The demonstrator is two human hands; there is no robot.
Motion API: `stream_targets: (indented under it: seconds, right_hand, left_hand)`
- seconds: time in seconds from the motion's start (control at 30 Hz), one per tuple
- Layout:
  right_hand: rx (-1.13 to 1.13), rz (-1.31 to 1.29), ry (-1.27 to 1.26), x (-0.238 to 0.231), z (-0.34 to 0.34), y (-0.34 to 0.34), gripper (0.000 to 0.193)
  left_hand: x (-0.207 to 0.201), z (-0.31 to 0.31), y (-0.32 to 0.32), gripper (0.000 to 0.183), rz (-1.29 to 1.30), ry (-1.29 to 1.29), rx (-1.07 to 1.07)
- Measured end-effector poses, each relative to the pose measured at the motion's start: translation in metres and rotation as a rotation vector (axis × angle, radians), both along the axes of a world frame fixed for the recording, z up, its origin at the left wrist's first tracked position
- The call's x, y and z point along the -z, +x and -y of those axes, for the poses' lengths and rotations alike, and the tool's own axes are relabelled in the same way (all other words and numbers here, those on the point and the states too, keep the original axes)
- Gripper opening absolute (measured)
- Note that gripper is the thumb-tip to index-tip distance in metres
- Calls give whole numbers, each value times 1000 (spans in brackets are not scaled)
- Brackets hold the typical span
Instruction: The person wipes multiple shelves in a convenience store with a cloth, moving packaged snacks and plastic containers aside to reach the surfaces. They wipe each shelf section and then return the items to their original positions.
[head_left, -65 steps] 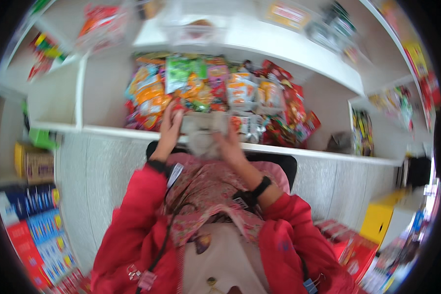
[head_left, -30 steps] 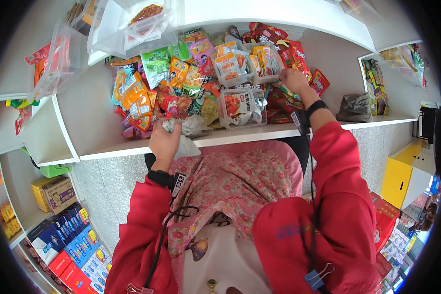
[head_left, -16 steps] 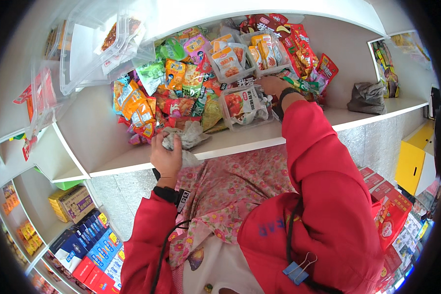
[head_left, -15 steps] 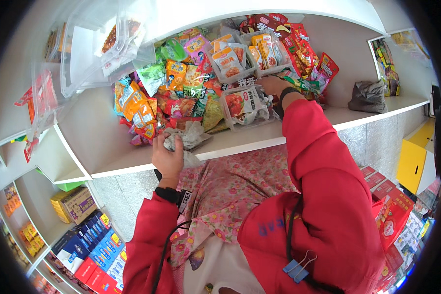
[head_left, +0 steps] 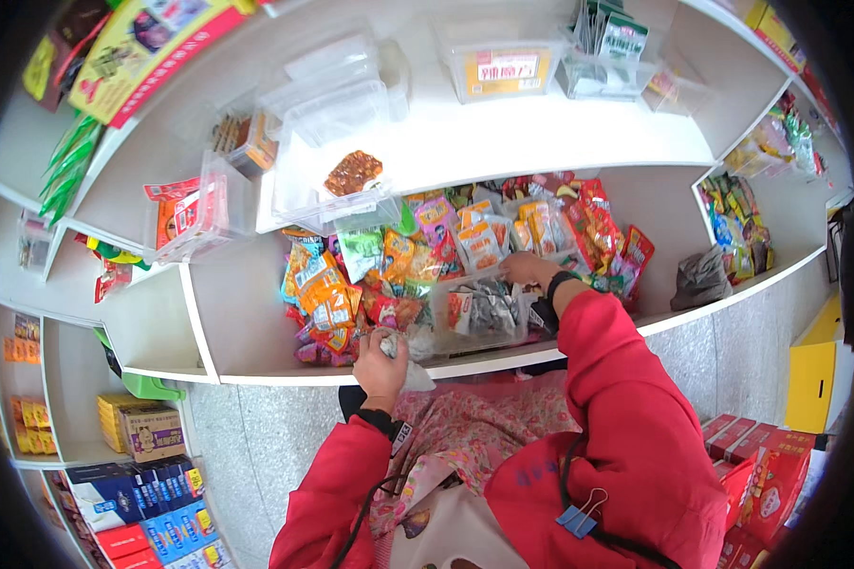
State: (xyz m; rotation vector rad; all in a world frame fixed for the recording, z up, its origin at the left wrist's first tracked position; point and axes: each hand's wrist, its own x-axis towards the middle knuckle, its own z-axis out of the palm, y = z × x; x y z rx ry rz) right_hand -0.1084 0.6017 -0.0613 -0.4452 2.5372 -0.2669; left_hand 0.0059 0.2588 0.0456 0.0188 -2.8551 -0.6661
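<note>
A crumpled pale grey cloth [head_left: 418, 349] is bunched in my left hand [head_left: 381, 368], which is closed on it at the shelf's front edge. My right hand [head_left: 528, 269] reaches into the shelf, its fingers closed at the far right rim of a clear plastic box [head_left: 479, 332]. Silver snack packets [head_left: 491, 305] fill that box, with one red-and-white packet at its left. Just behind stand clear boxes of orange-and-white packets [head_left: 481, 245]. Loose colourful snack bags [head_left: 327, 294] lie heaped to the left, and red bags [head_left: 593, 228] to the right.
Above, a white shelf [head_left: 560, 142] carries clear boxes, one with a brown snack [head_left: 354, 174] in it. A dark grey cloth [head_left: 700, 278] lies at the right of the lower shelf. Red cartons [head_left: 764, 465] stand at lower right, and blue boxes [head_left: 176, 531] at lower left.
The view has tilted up, showing more of the upper shelf. Silver packets now show more in the front box, and my right hand has come to its rim. My left hand still grips the pale cloth.
</note>
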Motion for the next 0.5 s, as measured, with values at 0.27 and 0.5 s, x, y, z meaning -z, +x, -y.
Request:
stream_targets:
  seconds: [0.27, 0.5]
  right_hand:
    - [519, 154, -440, -206, -51, 57, 24]
    - [640, -60, -572, -344, -95, 63, 25]
  left_hand:
    - [8, 4, 3, 28, -28, 12, -20]
    - [10, 6, 3, 30, 19, 46, -15]
